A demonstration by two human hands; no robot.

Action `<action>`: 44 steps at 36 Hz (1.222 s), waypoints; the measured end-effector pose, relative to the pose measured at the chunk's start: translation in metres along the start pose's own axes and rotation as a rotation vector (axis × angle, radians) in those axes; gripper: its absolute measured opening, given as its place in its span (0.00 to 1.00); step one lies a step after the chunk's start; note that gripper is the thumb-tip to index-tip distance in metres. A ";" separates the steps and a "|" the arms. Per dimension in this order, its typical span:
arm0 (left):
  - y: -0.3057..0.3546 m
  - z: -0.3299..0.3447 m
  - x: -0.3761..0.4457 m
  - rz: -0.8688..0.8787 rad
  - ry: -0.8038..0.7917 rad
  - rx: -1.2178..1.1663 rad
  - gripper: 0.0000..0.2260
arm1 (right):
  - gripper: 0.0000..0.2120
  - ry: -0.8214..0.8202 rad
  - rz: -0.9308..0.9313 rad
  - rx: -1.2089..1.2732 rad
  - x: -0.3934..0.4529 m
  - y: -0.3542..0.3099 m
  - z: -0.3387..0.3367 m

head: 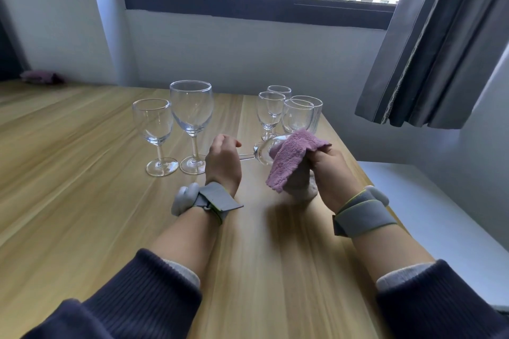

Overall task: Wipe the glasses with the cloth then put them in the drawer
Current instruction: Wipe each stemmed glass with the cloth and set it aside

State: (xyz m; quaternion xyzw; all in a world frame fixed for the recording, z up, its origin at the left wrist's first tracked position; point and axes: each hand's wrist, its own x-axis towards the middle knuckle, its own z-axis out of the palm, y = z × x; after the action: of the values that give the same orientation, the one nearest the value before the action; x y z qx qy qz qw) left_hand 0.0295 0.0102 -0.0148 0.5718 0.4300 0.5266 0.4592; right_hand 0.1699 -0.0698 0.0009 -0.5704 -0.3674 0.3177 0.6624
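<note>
One wine glass (pixel 261 153) held sideways, L hand (pixel 223 162) gripping stem; R hand (pixel 327 170) pinches cloth (pixel 292 157) over bowl. Wiping step underway, prob. Next: rotate glass w/ L, find drawer — not in view.

Foot of held glass (pixel 259 153) hidden inside left hand (pixel 222 161). Pink cloth (pixel 292 158) covers glass mouth and right hand (pixel 329 170) fingertips. Back ribbed glass (pixel 314 109) partly hidden behind front one. Small purple thing (pixel 41 76) far left on surface (pixel 82 201) too blurry to tell. Both elbows cut off by bottom edge.
</note>
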 end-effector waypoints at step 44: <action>0.011 -0.003 -0.005 -0.447 -0.227 -0.262 0.10 | 0.07 -0.161 -0.100 -0.130 -0.019 -0.013 0.004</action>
State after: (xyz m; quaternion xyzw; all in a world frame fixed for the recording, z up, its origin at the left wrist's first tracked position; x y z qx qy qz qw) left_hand 0.0265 0.0036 -0.0052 0.4540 0.4193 0.3959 0.6792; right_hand 0.1564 -0.0861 0.0120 -0.5659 -0.4670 0.3046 0.6073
